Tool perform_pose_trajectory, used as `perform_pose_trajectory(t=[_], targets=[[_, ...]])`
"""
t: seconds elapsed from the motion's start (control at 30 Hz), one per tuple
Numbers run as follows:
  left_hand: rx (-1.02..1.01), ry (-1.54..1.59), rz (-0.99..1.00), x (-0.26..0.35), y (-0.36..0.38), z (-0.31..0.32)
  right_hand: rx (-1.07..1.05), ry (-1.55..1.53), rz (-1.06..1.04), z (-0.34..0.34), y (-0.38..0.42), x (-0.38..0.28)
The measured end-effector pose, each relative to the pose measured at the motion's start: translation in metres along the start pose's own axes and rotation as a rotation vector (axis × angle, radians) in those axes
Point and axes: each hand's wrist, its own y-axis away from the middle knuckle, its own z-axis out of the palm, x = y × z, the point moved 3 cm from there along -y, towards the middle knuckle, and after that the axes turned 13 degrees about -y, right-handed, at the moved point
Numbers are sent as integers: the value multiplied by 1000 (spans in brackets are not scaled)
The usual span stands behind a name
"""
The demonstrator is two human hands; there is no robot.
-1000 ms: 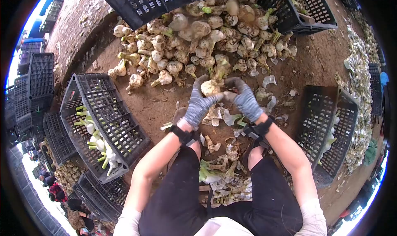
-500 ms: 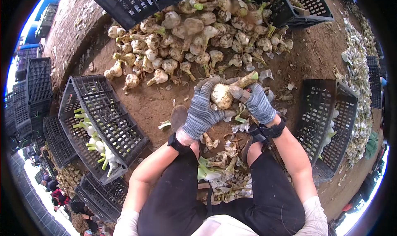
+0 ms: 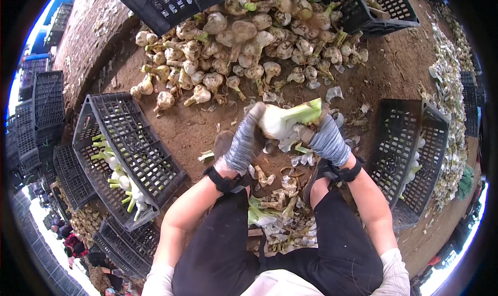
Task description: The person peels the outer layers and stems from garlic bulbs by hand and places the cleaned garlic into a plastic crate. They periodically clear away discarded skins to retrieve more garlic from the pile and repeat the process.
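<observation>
A garlic bulb [image 3: 275, 122] is held up between my gloved hands, its surface clean white and its thick stem pale green. My left hand [image 3: 245, 140] grips the round end from the left. On the other side, my right hand [image 3: 330, 142] has its fingers closed at the stem end, where loose skin [image 3: 293, 135] hangs below the bulb. Beyond my hands lies a large heap of soil-stained garlic bulbs [image 3: 212, 82]. Peeled skins and stem scraps [image 3: 282, 213] cover the ground between my feet.
A black crate [image 3: 135, 145] with peeled garlic stands tilted at left; another crate [image 3: 397, 145] with some is at right. A black crate [image 3: 192, 5] overhangs the heap, and one [image 3: 381, 18] lies behind it to the right. Stacked crates [image 3: 48, 106] line the far left.
The bulb's dirty outer skin has come away, exposing white flesh and a greener stem. My left hand has turned and shifted slightly left; my right hand has moved slightly lower.
</observation>
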Motion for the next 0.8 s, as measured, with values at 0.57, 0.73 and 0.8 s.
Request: perform_pose_trajectory(t=[0.57,0.73,0.8], targets=[[182,-774,302,16,8,1,125,-172,82,12,12,-4],[65,-618,118,-5,-27,-13,63,-208,10,17,17,-7],[-64,-187,-35,-18,-26,-12,34,-205,153,13,15,-6]])
